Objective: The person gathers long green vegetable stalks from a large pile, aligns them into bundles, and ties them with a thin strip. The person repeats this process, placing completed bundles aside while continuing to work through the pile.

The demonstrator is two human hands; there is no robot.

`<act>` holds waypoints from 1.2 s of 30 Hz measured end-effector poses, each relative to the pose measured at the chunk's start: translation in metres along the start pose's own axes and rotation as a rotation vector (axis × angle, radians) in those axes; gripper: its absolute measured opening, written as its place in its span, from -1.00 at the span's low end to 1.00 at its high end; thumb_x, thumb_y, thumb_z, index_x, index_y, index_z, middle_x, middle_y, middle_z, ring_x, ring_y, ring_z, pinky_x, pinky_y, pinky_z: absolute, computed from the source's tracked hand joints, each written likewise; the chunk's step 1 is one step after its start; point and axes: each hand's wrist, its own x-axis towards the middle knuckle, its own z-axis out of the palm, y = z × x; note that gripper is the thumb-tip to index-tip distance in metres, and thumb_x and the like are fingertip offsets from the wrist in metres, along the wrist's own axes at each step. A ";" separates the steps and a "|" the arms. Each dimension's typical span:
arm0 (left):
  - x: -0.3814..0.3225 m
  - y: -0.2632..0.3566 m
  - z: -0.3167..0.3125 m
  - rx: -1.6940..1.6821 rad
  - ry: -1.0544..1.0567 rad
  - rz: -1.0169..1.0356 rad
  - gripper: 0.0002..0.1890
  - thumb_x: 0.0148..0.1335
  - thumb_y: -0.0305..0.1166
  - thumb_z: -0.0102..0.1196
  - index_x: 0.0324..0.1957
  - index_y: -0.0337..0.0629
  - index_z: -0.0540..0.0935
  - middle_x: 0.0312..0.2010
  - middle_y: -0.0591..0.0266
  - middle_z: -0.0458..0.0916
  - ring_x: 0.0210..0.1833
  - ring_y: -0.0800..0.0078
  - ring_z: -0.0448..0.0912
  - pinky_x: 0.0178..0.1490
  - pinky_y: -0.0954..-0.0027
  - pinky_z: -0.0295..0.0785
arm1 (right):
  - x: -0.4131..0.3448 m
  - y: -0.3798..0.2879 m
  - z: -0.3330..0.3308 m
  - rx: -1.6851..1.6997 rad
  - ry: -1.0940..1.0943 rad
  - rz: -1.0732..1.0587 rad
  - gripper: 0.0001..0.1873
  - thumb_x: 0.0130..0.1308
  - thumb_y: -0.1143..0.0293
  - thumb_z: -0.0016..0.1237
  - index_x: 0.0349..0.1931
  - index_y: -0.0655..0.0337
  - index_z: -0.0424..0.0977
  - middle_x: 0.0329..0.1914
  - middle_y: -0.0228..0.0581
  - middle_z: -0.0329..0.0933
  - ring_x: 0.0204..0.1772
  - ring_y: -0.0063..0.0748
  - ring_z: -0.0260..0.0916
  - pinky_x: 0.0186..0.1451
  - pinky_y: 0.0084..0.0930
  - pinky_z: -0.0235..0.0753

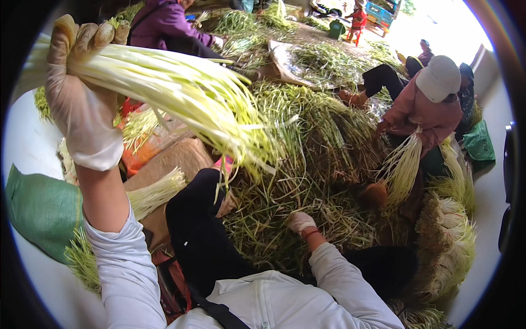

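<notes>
My left hand (84, 78), in a thin pale glove with stained fingers, is raised at the upper left and closed round a thick bunch of pale yellow-green leafy stalks (176, 86). Their loose tips fan out to the right, over the heap. My right hand (301, 222), gloved and with a red band at the wrist, is low over loose cut leaves and stalks (279, 242); its fingers look curled, and whether they hold anything cannot be told. Another bundle of pale stalks (158, 195) lies on a brown box beside my left knee.
A co-worker in a white cap (439, 78) sits at the right holding pale stalks (400, 168). Stacked, tied bundles (444, 246) stand at the right wall. Another person in a purple jacket (164, 24) sits at the upper left. A green sack (45, 214) lies at the left; greens cover the floor ahead.
</notes>
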 end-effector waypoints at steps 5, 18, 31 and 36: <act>-0.033 -0.011 0.003 0.149 0.302 0.082 -0.69 0.22 -0.20 0.20 -0.48 -0.06 0.37 -0.55 0.32 0.35 -0.41 0.45 0.40 0.09 0.13 0.42 | -0.002 0.002 -0.007 0.073 -0.024 0.010 -0.71 0.12 0.28 0.01 -0.15 0.09 0.63 -0.14 -0.04 0.61 -0.08 -0.04 0.54 0.00 -0.23 0.52; -0.287 0.115 -0.142 0.320 1.276 -0.119 -0.57 0.31 -0.17 0.06 -0.67 -0.09 0.34 -0.69 0.28 0.38 -0.48 0.30 0.39 -0.12 0.22 0.43 | 0.006 -0.020 -0.006 0.081 0.006 -0.153 -0.80 0.16 0.29 0.07 -0.30 0.17 0.65 -0.27 -0.10 0.62 -0.22 -0.11 0.55 -0.16 -0.27 0.53; -0.291 0.134 -0.159 0.391 1.191 -0.049 -0.58 0.30 -0.19 0.07 -0.65 -0.08 0.32 -0.68 0.31 0.31 -0.51 0.41 0.31 -0.12 0.27 0.39 | -0.056 -0.122 -0.059 0.701 0.696 -0.864 -0.90 0.12 0.35 0.17 -0.41 0.11 0.54 -0.52 -0.25 0.54 -0.50 -0.23 0.50 -0.43 -0.44 0.48; -0.289 0.130 -0.160 0.349 1.256 -0.051 -0.57 0.30 -0.20 0.07 -0.66 -0.05 0.27 -0.69 0.32 0.27 -0.52 0.41 0.28 -0.16 0.28 0.36 | -0.066 -0.165 -0.055 0.063 0.545 -0.920 -0.84 0.26 0.24 -0.11 -0.30 0.10 0.43 -0.62 -0.20 0.47 -0.57 -0.10 0.47 -0.58 -0.18 0.39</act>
